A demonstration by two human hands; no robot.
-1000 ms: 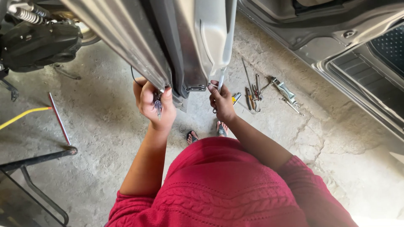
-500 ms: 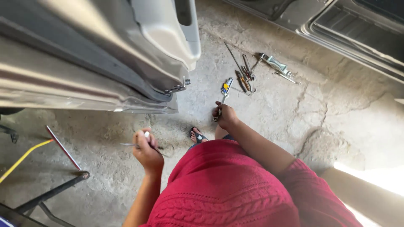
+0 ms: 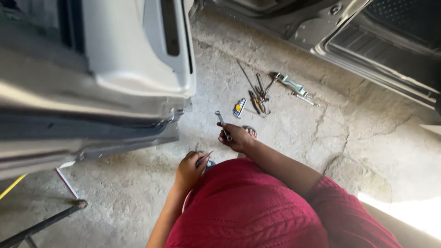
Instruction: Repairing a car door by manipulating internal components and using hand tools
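Note:
My right hand (image 3: 236, 138) is closed around a silver spanner (image 3: 223, 123) whose ring end points up and away from me. My left hand (image 3: 189, 167) grips a pair of thin metal tools (image 3: 201, 155), their tips sticking out to the right. Both hands hang low in front of my red knitted top, below the bottom edge of a grey vehicle door (image 3: 138, 69). A sandalled foot (image 3: 250, 132) shows just beyond my right hand.
Several loose hand tools (image 3: 262, 94) lie on the cracked concrete floor ahead, with a blue-and-yellow tool (image 3: 238, 108) among them. An open vehicle body sill (image 3: 367, 55) runs along the upper right. A black metal stand (image 3: 46, 220) and a red rod (image 3: 66, 181) sit at lower left.
Both hands have come down from the door's lower edge and drawn back toward my body. The view has swung, so the door now fills the upper left.

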